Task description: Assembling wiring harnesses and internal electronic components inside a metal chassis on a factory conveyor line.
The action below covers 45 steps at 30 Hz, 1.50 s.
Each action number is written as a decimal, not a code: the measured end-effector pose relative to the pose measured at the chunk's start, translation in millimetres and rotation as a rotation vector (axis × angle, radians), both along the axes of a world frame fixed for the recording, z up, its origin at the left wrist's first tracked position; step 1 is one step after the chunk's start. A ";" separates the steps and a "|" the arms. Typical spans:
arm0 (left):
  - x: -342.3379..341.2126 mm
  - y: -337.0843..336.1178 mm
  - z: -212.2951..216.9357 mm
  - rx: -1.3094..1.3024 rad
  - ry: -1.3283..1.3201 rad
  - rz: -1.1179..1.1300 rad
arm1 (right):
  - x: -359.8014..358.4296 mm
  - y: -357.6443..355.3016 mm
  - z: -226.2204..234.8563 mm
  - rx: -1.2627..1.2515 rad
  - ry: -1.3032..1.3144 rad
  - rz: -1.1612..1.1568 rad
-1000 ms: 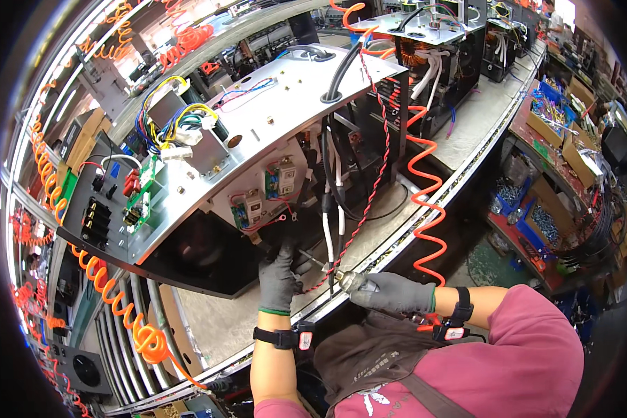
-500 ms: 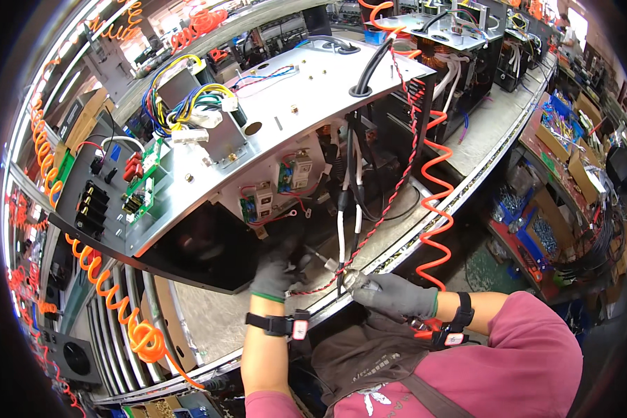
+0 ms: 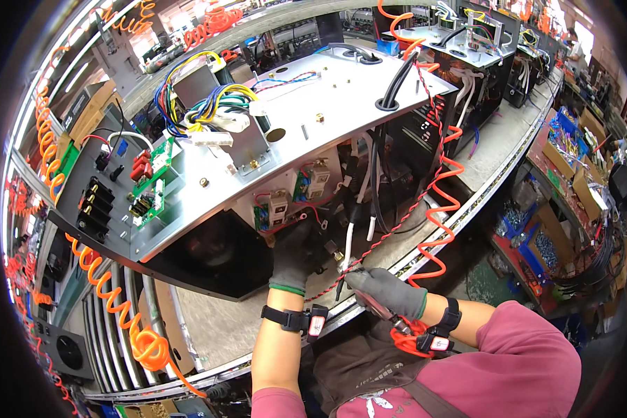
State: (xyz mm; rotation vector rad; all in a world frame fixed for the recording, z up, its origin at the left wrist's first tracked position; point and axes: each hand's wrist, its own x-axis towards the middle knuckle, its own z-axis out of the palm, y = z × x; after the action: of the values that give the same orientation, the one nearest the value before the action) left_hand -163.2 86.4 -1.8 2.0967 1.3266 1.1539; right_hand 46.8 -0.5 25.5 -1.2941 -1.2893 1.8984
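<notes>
Busy assembly line all round: orange coiled air hoses (image 3: 139,341) hanging along the left, more open chassis farther up the bench (image 3: 209,327), bins of parts on the floor at right. Front and centre on the bench, a grey metal chassis (image 3: 313,111) tipped up, top plate facing the camera. Already fitted up there: a green circuit board (image 3: 150,184) at the plate's left end, a bundle of yellow, blue and white wires (image 3: 202,115) around a metal bracket, black cables through grommets at the far right corner. Below the plate, two small green boards with red leads (image 3: 296,198) in place too.

Left hand (image 3: 292,258), grey-gloved, reaching up into the dark opening under the plate, near the bench's front edge; fingers curled in among the wiring, but whether gripping anything cannot be told from here. Right hand (image 3: 386,289), also gloved, just beside it, fingers closed round a hand tool (image 3: 383,313) with a slim shaft, tip pointing toward the left hand. Twisted red-and-black wire pair (image 3: 397,223) running down from the top plate's right corner, passing right across the right hand's knuckles. White-sleeved leads (image 3: 359,209) dangling loose just above both hands.

Judging by that: upper side largely wired, underside connections in progress, loose leads and the red-and-black pair seemingly not yet terminated.
</notes>
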 end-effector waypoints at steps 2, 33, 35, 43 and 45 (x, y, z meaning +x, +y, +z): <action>-2.2 1.5 -5.7 -0.028 0.068 0.004 | 0.5 0.3 -2.7 -0.002 -0.006 0.009; -38.0 -68.5 0.2 -0.112 0.228 0.264 | -23.5 -14.9 18.5 -0.493 0.518 -0.087; -35.8 -67.8 1.4 -0.069 0.193 0.273 | -25.4 -14.0 21.0 -0.507 0.486 -0.066; -33.3 -70.5 1.6 -0.180 0.195 0.276 | -31.2 -15.2 26.8 -0.449 0.412 -0.075; -33.8 -69.6 3.6 -0.187 0.211 0.258 | -31.3 -15.7 28.9 -0.443 0.353 -0.071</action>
State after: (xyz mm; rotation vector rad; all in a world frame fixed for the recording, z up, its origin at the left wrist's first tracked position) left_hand -197.0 16.8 1.8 1.9966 1.7725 0.8795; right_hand 15.6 -16.2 54.5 -1.1094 -0.6603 2.3136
